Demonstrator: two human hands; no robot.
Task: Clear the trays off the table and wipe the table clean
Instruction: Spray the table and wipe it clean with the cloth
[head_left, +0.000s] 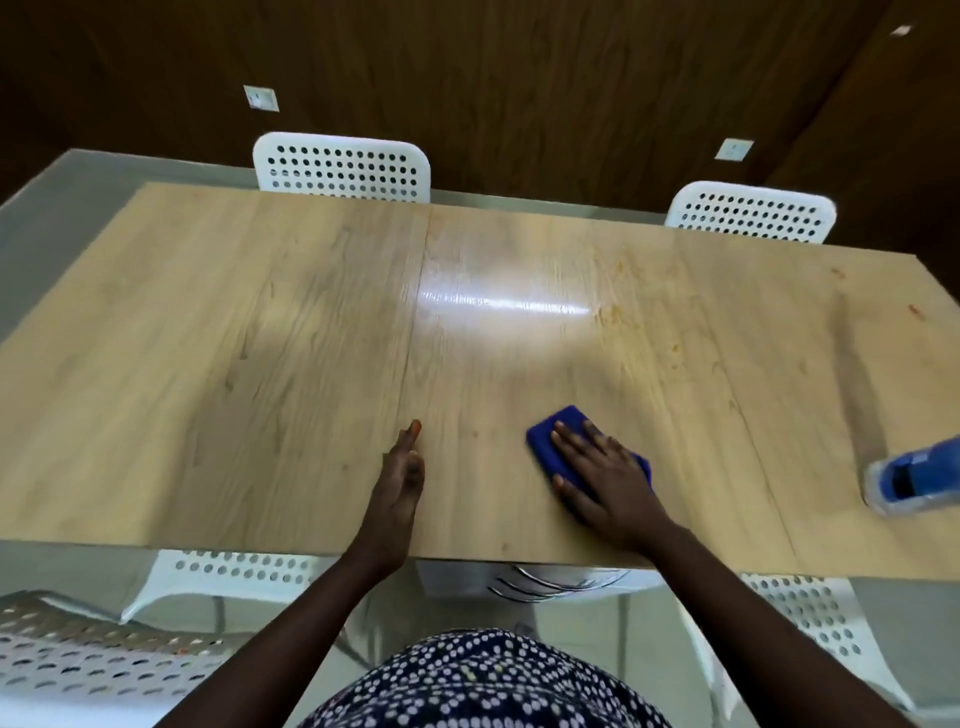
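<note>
Now two hands (400, 483) (605, 475), one cloth (563, 423), one table (260, 322).

It looked like a canteen or dining room: a long wood-grain desk (260, 338) stood with white perforated chairs (343, 166) at its far and near sides, dark wood-panelled wall (519, 78) behind, orange food stains (675, 348) on the right.

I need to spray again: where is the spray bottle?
In the head view the spray bottle lies on the table at its far right edge, right of the cloth.
</note>
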